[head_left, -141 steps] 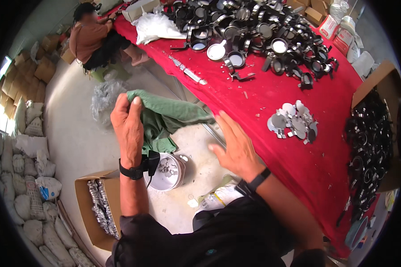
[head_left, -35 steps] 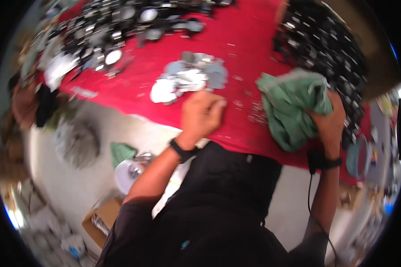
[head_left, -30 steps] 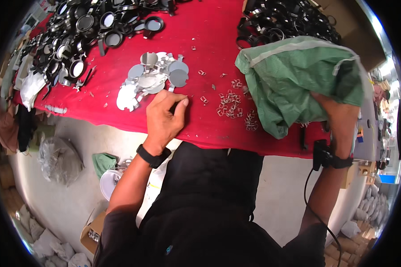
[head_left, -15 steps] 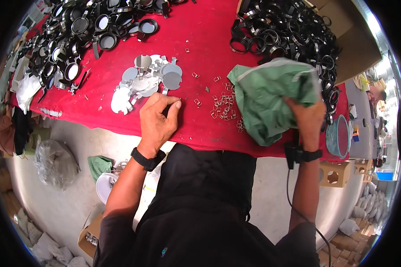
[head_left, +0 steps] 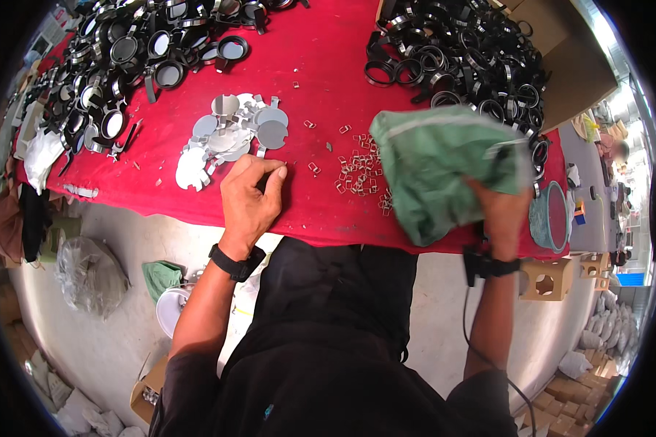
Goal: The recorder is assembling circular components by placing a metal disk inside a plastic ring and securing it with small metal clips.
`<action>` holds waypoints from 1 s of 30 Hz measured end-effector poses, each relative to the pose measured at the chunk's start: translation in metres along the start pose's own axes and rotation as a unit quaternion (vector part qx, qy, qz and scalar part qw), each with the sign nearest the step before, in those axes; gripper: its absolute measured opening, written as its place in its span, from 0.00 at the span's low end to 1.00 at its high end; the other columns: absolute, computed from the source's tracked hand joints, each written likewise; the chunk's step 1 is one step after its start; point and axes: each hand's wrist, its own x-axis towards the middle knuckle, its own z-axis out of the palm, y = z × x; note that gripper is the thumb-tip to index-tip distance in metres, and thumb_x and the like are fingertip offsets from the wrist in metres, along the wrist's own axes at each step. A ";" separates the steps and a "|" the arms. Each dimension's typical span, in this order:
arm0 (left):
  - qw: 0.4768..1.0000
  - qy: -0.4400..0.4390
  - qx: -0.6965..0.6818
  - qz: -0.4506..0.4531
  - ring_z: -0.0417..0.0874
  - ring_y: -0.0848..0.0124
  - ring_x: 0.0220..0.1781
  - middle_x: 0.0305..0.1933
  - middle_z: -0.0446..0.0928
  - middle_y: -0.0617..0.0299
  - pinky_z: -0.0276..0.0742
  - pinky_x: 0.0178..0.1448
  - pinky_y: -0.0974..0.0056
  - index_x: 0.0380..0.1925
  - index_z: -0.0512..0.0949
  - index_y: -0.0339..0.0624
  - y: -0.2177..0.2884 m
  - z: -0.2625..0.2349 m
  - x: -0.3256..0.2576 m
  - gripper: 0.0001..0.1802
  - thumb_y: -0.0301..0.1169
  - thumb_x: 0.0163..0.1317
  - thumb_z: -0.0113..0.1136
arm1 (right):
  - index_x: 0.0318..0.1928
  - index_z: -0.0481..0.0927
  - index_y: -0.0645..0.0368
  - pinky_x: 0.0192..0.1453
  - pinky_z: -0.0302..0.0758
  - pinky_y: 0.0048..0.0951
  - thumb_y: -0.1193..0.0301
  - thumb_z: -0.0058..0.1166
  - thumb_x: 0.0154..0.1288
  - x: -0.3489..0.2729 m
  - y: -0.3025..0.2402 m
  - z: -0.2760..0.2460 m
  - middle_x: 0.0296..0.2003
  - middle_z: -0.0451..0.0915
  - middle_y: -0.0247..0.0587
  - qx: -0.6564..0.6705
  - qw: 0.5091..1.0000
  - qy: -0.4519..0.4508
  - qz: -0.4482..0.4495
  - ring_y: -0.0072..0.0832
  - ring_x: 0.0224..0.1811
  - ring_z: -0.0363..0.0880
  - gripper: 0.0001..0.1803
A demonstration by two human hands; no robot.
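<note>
On the right side of the table, my right hand (head_left: pixel 501 211) is closed on a green plastic bag (head_left: pixel 441 171), blurred by motion. The bag hangs over the red cloth and hides part of what lies beneath. Just left of it lies a loose heap of small metal clips (head_left: pixel 357 173), with a few strays around. My left hand (head_left: pixel 251 197) rests at the near table edge, its fingers curled and the thumb against the index finger. Whether anything is pinched there is hidden. Directly beyond it sits a pile of flat silver discs with tabs (head_left: pixel 229 135).
Black rings with discs (head_left: pixel 124 51) are heaped at the far left, and more black rings (head_left: pixel 444 58) at the far right before a cardboard box (head_left: pixel 568 65). A teal mesh basket (head_left: pixel 550 218) stands at the right table edge. A white bucket (head_left: pixel 171 309) is on the floor.
The green bag has changed shape, its top edge sinking, while my right hand still grips it. The whole view has shifted slightly. My left hand keeps its curled pose near the discs.
</note>
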 end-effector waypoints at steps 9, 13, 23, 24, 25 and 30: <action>1.000 0.002 -0.004 0.002 0.84 0.66 0.35 0.36 0.85 0.57 0.79 0.42 0.62 0.42 0.92 0.37 0.000 0.002 0.000 0.03 0.23 0.71 0.76 | 0.78 0.76 0.67 0.74 0.81 0.45 0.61 0.77 0.73 0.035 -0.012 -0.067 0.72 0.83 0.50 0.323 0.921 0.091 0.198 0.41 0.70 0.83 0.40; 1.000 0.004 -0.001 0.001 0.85 0.65 0.35 0.35 0.85 0.56 0.80 0.42 0.61 0.41 0.92 0.37 -0.001 0.002 0.000 0.03 0.22 0.70 0.76 | 0.84 0.67 0.63 0.78 0.83 0.57 0.59 0.73 0.80 0.051 -0.016 -0.093 0.76 0.79 0.50 0.489 0.827 0.177 0.213 0.45 0.75 0.82 0.43; 1.000 0.000 0.000 -0.014 0.84 0.67 0.36 0.37 0.86 0.57 0.79 0.43 0.63 0.42 0.91 0.36 0.001 0.001 0.000 0.03 0.23 0.71 0.76 | 0.80 0.74 0.62 0.77 0.81 0.44 0.53 0.71 0.82 0.000 0.020 0.006 0.72 0.83 0.43 0.479 0.823 0.179 0.248 0.38 0.71 0.85 0.39; 1.000 -0.002 0.002 -0.007 0.84 0.67 0.36 0.37 0.86 0.57 0.79 0.43 0.63 0.42 0.91 0.36 0.001 0.001 0.000 0.03 0.23 0.71 0.76 | 0.80 0.74 0.62 0.77 0.81 0.44 0.53 0.71 0.82 -0.003 0.024 0.011 0.72 0.83 0.43 0.474 0.823 0.179 0.256 0.38 0.71 0.85 0.39; 1.000 -0.002 -0.002 -0.009 0.84 0.67 0.36 0.37 0.85 0.57 0.79 0.43 0.63 0.42 0.91 0.36 0.001 0.001 -0.001 0.03 0.23 0.71 0.76 | 0.81 0.74 0.61 0.77 0.81 0.44 0.53 0.70 0.82 -0.005 0.028 0.012 0.73 0.83 0.42 0.517 0.786 0.187 0.282 0.39 0.72 0.85 0.38; 1.000 -0.003 0.003 -0.007 0.84 0.68 0.37 0.36 0.85 0.57 0.79 0.43 0.63 0.42 0.91 0.36 -0.002 0.002 -0.002 0.02 0.23 0.72 0.76 | 0.82 0.73 0.59 0.80 0.81 0.47 0.50 0.66 0.85 0.002 0.039 -0.022 0.74 0.83 0.43 0.614 0.681 0.194 0.347 0.41 0.72 0.85 0.38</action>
